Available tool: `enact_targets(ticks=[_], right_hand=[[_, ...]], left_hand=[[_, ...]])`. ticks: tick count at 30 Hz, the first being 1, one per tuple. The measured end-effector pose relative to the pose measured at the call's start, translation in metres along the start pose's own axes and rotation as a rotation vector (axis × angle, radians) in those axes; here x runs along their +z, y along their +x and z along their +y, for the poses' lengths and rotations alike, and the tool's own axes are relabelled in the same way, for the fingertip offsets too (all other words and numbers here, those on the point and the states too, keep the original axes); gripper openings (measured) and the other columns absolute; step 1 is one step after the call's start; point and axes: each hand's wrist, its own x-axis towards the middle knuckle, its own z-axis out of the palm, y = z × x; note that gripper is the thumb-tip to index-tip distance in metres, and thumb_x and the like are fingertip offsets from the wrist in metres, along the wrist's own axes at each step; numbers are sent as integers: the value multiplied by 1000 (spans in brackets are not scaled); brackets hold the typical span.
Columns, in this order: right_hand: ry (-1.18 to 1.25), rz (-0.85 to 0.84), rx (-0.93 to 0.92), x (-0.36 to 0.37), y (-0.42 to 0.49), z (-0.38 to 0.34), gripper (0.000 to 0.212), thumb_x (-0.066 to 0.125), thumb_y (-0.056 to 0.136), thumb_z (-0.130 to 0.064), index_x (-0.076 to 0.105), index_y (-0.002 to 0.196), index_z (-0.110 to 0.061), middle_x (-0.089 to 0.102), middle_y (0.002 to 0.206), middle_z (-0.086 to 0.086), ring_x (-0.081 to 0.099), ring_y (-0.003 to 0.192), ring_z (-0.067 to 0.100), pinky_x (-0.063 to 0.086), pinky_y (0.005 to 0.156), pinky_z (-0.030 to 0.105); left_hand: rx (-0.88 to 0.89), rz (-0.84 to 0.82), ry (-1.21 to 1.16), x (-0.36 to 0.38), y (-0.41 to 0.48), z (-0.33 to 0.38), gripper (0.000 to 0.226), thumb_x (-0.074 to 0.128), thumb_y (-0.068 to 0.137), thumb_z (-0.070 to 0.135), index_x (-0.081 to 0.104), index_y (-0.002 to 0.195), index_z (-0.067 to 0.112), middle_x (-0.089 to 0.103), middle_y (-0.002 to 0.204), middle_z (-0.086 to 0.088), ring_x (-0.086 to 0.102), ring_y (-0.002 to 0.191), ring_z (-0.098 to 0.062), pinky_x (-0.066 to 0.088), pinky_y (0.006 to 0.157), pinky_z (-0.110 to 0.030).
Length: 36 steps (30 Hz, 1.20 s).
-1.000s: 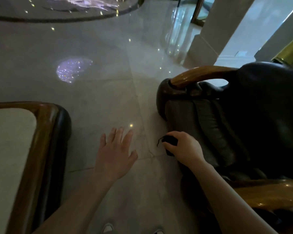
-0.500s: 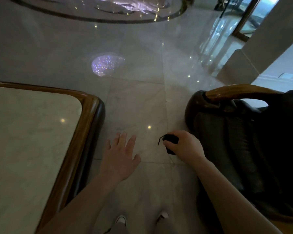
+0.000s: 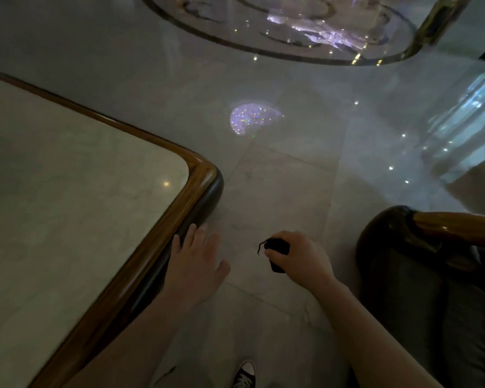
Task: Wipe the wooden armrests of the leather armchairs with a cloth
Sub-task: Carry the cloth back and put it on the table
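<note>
Looking down through the head camera, you have your right hand (image 3: 298,260) curled into a fist around a small dark cloth (image 3: 276,249), most of it bunched inside the palm, with a thin loose thread sticking out at the thumb side. Your left hand (image 3: 196,264) is empty, fingers spread and flat, hanging over the floor (image 3: 277,191) just beside the wooden rim of the marble-topped table (image 3: 196,189); whether the fingertips touch that rim is hard to tell. The leather armchair (image 3: 420,289) sits at your right, and its wooden armrest (image 3: 457,224) curves off the frame edge, near the cloth hand but apart from it. One shoe (image 3: 244,375) shows at the bottom.

The cloth looks light, soft and limp, so it should ball up unless you open it across your fingers before pressing it on the wood. The armrest looks glossy and rounded; wrapping the cloth over its top would likely give the firmest contact.
</note>
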Motion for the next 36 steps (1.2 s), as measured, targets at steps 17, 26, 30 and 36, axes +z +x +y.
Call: enact_targets(ticks=[17,26,30,36], right_hand=[[-46,-138,-219,28,97,-83,23,64,88,-50,69,106,-36,67,97,-8,63,85,12,55,74,33],[-75,-241,-247,93,130,-185,18,65,89,-45,71,101,-33,68,90,-8,63,80,11,51,67,26],[-71,-317,-283,134,145,-218,13,68,89,-36,70,98,-28,63,85,-12,61,77,10,43,64,25],[-106,-477,-356,198,184,-257,41,67,89,-28,62,130,-22,59,114,3,59,101,23,41,81,28]], left_hand=[[-285,25,-72,-9,17,-92,70,33,94,56,12,154,28,14,164,-6,7,151,-28,12,120,-55],[-402,-30,-175,8,4,-194,69,23,93,60,9,154,30,8,165,-3,0,152,-26,9,121,-53],[-493,-80,-221,31,-6,-232,69,25,94,60,8,155,31,6,165,-4,-1,152,-27,8,121,-52],[-624,-105,-259,59,-10,-278,68,28,95,57,9,155,30,5,166,-5,-1,152,-28,8,121,-53]])
